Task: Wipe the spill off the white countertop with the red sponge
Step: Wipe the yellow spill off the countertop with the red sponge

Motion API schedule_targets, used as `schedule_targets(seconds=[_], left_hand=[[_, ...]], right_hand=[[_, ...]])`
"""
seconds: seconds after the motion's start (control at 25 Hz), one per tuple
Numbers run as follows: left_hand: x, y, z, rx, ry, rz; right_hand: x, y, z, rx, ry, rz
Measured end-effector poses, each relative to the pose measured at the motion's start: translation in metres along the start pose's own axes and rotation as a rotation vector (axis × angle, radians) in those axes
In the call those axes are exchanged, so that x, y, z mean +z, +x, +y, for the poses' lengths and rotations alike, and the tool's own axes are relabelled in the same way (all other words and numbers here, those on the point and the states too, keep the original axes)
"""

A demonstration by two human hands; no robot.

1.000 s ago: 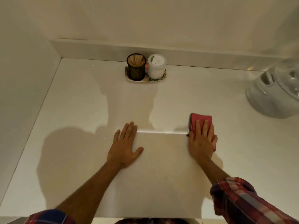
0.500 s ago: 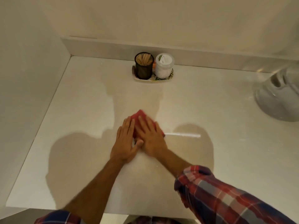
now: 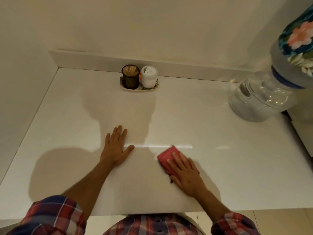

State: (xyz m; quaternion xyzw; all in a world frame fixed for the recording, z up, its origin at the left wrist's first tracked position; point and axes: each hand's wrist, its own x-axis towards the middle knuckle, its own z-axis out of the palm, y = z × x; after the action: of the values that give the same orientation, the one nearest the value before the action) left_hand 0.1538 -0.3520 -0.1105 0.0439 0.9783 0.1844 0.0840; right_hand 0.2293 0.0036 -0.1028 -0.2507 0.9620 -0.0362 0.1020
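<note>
Sponge (image 3: 166, 156): red, flat on the white table (image 3: 220, 167), near the front edge, at about 3 o'clock from the left hand. Right hand (image 3: 186, 175): palm down, fingers spread, pressing the sponge, not gripping it. Left hand (image 3: 116, 147): released, flat on the table, fingers toward 12 o'clock, holding nothing.

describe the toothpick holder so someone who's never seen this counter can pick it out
Start at the white countertop and follow its back edge, where it meets the wall. Near the middle of that edge sits a small tray carrying two containers side by side. The toothpick holder is the left one: a dark, open-topped mesh cup full of wooden picks, unlike the white lidded jar beside it.
</note>
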Motion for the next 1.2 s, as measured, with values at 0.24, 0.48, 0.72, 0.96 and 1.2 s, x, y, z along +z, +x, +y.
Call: schedule_targets(seconds=[0.24,0.48,0.72,0.96,1.2], left_hand=[[0.005,0.004,0.0,-0.008,0.018,0.013],[0.015,0.009,-0.006,-0.028,0.02,0.041],[0.014,0.01,-0.005,-0.027,0.007,0.043],[0.003,0.005,-0.003,0.009,-0.037,0.003],[-0.015,0.008,0.004,-0.087,-0.109,-0.107]], right_hand=[[-0.02,0.048,0.06,0.325,0.054,0.003],[-0.033,0.161,0.09,0.488,0.131,0.063],[-0.042,0.219,0.038,0.325,0.246,0.041],[-0.025,0.149,-0.057,-0.074,0.288,-0.098],[-0.022,0.04,-0.04,0.034,0.45,-0.09]])
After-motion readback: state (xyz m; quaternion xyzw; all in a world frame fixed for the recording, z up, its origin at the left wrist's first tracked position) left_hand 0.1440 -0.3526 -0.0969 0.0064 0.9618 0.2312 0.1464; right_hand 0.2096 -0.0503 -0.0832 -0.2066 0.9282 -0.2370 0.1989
